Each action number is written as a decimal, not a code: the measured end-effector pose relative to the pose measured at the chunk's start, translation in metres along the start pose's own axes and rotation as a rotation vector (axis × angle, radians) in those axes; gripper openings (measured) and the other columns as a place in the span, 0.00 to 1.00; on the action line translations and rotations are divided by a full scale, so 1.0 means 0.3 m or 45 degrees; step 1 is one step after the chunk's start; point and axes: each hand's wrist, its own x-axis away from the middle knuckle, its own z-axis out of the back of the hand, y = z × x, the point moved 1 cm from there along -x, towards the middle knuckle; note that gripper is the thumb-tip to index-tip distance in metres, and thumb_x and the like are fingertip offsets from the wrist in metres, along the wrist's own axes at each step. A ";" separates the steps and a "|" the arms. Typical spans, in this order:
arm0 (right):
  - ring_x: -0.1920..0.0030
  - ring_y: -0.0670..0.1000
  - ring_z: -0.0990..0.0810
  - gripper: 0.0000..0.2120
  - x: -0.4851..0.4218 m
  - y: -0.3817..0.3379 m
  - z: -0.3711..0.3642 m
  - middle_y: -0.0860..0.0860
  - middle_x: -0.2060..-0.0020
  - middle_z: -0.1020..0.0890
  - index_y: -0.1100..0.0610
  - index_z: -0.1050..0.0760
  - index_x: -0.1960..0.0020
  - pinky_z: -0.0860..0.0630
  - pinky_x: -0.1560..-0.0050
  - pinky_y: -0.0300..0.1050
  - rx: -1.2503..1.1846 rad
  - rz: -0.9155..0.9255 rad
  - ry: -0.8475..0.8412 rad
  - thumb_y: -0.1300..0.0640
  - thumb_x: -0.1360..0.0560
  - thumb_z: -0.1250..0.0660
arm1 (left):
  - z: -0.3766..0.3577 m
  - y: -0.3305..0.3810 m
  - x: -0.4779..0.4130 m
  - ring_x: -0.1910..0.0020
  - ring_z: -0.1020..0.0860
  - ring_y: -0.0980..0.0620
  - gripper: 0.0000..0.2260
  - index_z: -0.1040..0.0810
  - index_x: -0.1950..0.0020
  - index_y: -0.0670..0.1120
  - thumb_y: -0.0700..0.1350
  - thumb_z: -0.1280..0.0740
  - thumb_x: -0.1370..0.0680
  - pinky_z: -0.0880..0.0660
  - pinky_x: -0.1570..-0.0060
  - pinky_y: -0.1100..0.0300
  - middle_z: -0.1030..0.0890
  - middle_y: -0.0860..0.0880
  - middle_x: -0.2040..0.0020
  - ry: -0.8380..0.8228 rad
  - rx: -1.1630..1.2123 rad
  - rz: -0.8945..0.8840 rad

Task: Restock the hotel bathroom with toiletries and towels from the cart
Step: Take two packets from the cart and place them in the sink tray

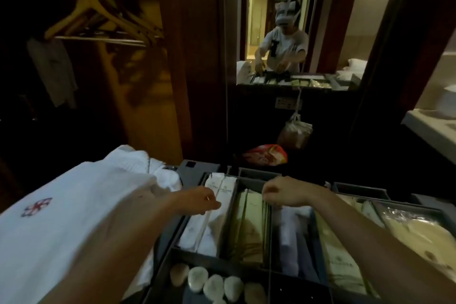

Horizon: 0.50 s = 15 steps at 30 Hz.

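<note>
The cart's dark divided tray lies just below me. My left hand hovers over the compartment of long white packets, thumb and forefinger pinching the edge of one thin packet. My right hand is over the neighbouring compartment of green packets. Its fingers curl down among their top edges, and the fingertips are hidden. Folded white towels are stacked at the tray's left.
Round wrapped soaps fill the front compartment. White rolled items, more packets and a clear plastic bag lie to the right. A red bag and a hanging bag are behind the cart. A mirror, wooden hangers and a counter are around it.
</note>
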 end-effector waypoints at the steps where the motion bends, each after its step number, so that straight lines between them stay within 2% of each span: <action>1: 0.52 0.64 0.25 0.16 -0.017 0.011 -0.016 0.65 0.53 0.24 0.66 0.27 0.47 0.27 0.51 0.57 0.020 0.020 -0.020 0.53 0.20 0.44 | -0.022 -0.006 -0.011 0.47 0.24 0.48 0.15 0.27 0.44 0.44 0.54 0.41 0.21 0.28 0.46 0.57 0.24 0.45 0.45 0.027 -0.041 0.003; 4: 0.55 0.51 0.24 0.10 -0.042 0.038 -0.054 0.49 0.55 0.23 0.56 0.25 0.48 0.28 0.52 0.46 0.018 0.060 0.022 0.52 0.21 0.42 | -0.083 -0.042 -0.047 0.45 0.25 0.49 0.16 0.28 0.40 0.44 0.53 0.37 0.22 0.28 0.48 0.58 0.24 0.46 0.41 0.192 -0.122 0.034; 7: 0.58 0.46 0.28 0.12 -0.089 0.075 -0.095 0.46 0.58 0.26 0.56 0.27 0.43 0.32 0.59 0.38 -0.001 0.064 0.055 0.51 0.22 0.40 | -0.143 -0.075 -0.083 0.47 0.24 0.49 0.18 0.30 0.37 0.45 0.52 0.35 0.24 0.26 0.48 0.56 0.24 0.46 0.42 0.330 -0.013 0.090; 9: 0.59 0.45 0.28 0.17 -0.110 0.091 -0.119 0.44 0.60 0.27 0.56 0.30 0.36 0.34 0.62 0.36 -0.028 0.032 0.080 0.50 0.22 0.39 | -0.173 -0.082 -0.099 0.48 0.24 0.48 0.19 0.31 0.37 0.45 0.52 0.35 0.24 0.25 0.49 0.54 0.24 0.46 0.43 0.442 0.067 0.139; 11: 0.50 0.49 0.25 0.23 -0.130 0.108 -0.144 0.49 0.50 0.24 0.55 0.35 0.31 0.29 0.54 0.40 -0.038 0.003 0.113 0.48 0.23 0.38 | -0.202 -0.088 -0.115 0.47 0.25 0.47 0.18 0.31 0.38 0.44 0.51 0.35 0.24 0.27 0.49 0.54 0.25 0.45 0.43 0.536 0.094 0.171; 13: 0.37 0.56 0.29 0.28 -0.145 0.116 -0.165 0.54 0.37 0.26 0.53 0.40 0.28 0.28 0.43 0.49 0.021 -0.020 0.165 0.44 0.24 0.38 | -0.227 -0.090 -0.121 0.48 0.24 0.46 0.17 0.29 0.42 0.43 0.52 0.33 0.25 0.27 0.50 0.55 0.25 0.45 0.46 0.653 0.153 0.186; 15: 0.36 0.57 0.30 0.29 -0.158 0.117 -0.186 0.54 0.36 0.27 0.52 0.39 0.31 0.30 0.42 0.50 0.076 -0.008 0.205 0.40 0.26 0.38 | -0.254 -0.090 -0.117 0.53 0.24 0.47 0.16 0.27 0.47 0.43 0.53 0.32 0.26 0.27 0.56 0.58 0.24 0.46 0.52 0.797 0.322 0.166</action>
